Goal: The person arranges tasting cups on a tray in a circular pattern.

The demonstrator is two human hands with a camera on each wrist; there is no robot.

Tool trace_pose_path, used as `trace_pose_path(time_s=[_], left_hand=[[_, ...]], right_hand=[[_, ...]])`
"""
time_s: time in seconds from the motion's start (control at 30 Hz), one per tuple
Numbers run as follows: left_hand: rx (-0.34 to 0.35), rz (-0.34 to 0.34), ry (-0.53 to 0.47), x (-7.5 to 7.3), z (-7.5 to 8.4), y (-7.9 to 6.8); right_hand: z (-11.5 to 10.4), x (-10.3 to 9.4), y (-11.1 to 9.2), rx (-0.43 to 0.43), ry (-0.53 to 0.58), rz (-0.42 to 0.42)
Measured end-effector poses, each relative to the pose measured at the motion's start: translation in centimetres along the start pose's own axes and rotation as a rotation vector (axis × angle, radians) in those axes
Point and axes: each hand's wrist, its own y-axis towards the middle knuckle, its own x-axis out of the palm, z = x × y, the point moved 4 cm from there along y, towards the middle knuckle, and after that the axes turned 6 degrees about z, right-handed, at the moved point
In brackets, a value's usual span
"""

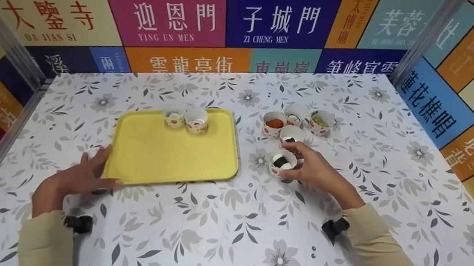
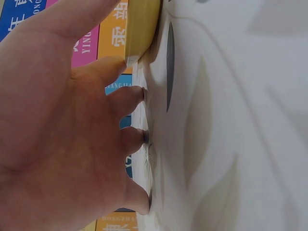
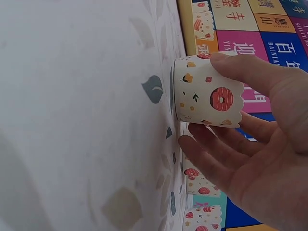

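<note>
My right hand (image 1: 315,167) grips a patterned paper cup (image 1: 275,171) between thumb and fingers. White food with a black band, like a rice ball with seaweed, sits inside it. The right wrist view shows the cup (image 3: 207,91) sideways, with its scalloped rim under the thumb and its base close to the tabletop. My left hand (image 1: 73,178) spreads around the near left corner of a yellow tray (image 1: 171,154), thumb along the front edge. In the left wrist view, the index finger touches the tray (image 2: 142,29) while the other fingertips meet the table.
Two paper cups, one (image 1: 174,120) beside another (image 1: 196,125), stand at the tray's back edge. Behind my right hand are several more cups, including one with orange-red food (image 1: 272,130) and one with green food (image 1: 319,128). Printed panels (image 1: 165,16) wall in the floral-covered table (image 1: 206,237).
</note>
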Motion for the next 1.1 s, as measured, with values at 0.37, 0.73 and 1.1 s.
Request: trace_pose_path(time_s=[0.37, 0.73, 1.1], left_hand=[[-0.040, 0.001, 0.035, 0.1, -0.2, 0.0], [-0.057, 0.006, 0.048, -0.1, -0.2, -0.1], [-0.059, 0.008, 0.040, 0.1, -0.3, -0.1]], right_hand=[[-0.4, 0.4, 0.1, -0.054, 0.002, 0.012], [-1.4, 0.7, 0.6, -0.053, 0.004, 0.041], [-3.7, 1.8, 1.8, -0.124, -0.006, 0.052]])
